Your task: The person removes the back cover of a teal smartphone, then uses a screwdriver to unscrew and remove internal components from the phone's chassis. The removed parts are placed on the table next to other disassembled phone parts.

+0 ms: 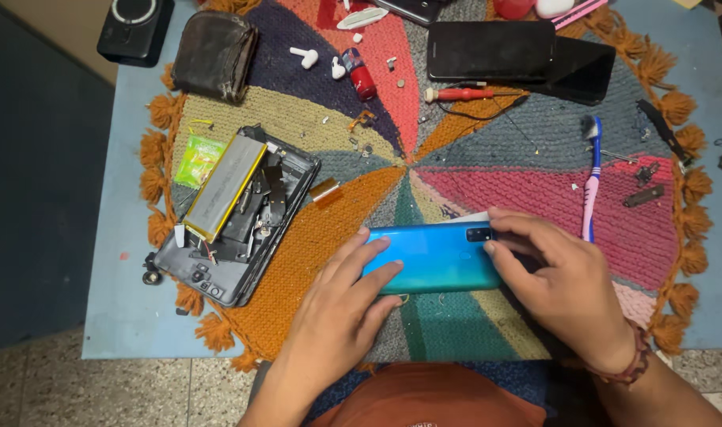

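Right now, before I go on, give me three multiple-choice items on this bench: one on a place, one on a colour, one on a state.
1. Where does the toothbrush lie?
A. right of the blue phone
B. inside the opened device
C. on the floor

2. What colour is the back of the phone under both hands?
A. red
B. blue
C. white

3. How is the dark device at the left?
A. sealed
B. opened, battery showing
C. wrapped

Answers:
1 A, it lies on the mat beside the right hand.
2 B, blue shows between the right hand and the left hand.
3 B, its insides are exposed.
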